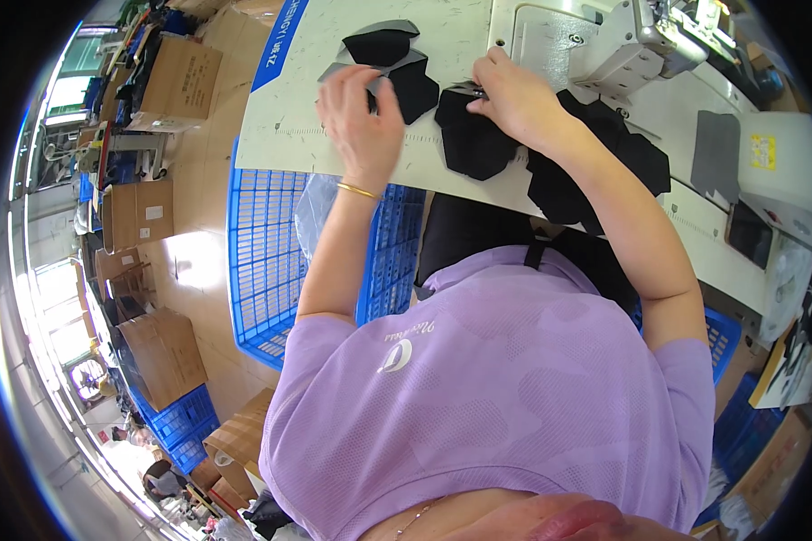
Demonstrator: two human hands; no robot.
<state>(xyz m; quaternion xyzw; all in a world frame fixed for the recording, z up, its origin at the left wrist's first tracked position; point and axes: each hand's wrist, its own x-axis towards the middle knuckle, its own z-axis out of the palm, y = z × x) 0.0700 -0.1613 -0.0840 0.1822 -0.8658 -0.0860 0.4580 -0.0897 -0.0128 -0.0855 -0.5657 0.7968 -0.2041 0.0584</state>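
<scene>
My left hand (361,113) lies flat with its fingers apart on the white worktable (289,126), touching a small stack of black and grey fabric pieces (383,45). A gold bangle circles that wrist. My right hand (514,95) is closed, pinching the upper edge of a black fabric piece (469,140) that lies on the table just in front of the sewing machine (604,41). Something small and metallic shows at its fingertips; I cannot tell what it is. More black pieces (636,158) are piled under my right forearm.
A blue plastic crate (262,261) stands below the table's near edge, with a clear bag inside. Cardboard boxes (180,77) and more blue crates (180,419) line the floor at left. A grey fabric piece (717,153) lies on the table at right.
</scene>
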